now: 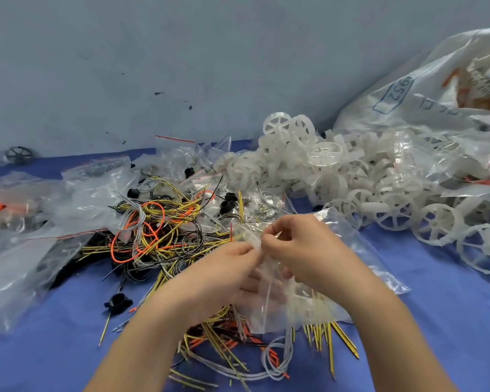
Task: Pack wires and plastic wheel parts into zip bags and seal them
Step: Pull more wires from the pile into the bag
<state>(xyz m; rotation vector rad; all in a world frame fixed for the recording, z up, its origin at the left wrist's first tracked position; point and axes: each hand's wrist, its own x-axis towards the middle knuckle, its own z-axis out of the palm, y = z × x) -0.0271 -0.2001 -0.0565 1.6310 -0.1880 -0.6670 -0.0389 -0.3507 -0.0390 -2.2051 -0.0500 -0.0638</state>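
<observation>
- My left hand (224, 267) and my right hand (303, 247) were together over the middle of the blue table (425, 315); the fingertips of both were curled and pinched the top edge of a clear zip bag (292, 301), so neither hand was open.
- The bag hung between my hands just above the loose wires (159, 222); I judged it very light, soft and a little slippery, so the best place to take it was at the mouth strip, one pinch on each side.
- The film was thin and wrinkled; something pale showed inside, but I could not tell what it was or how many pieces; I could not tell either if the mouth was already closed.
- The wires were thin and flexible, yellow-black, orange, grey and black, tangled in a heap; I thought they would spring back, so a bundle should be gripped in its middle.
- The white plastic wheels (326, 154) lay piled at the right, beside a big sack (425, 89); they looked stiff, light and spoked, easy to take by the rim.
</observation>
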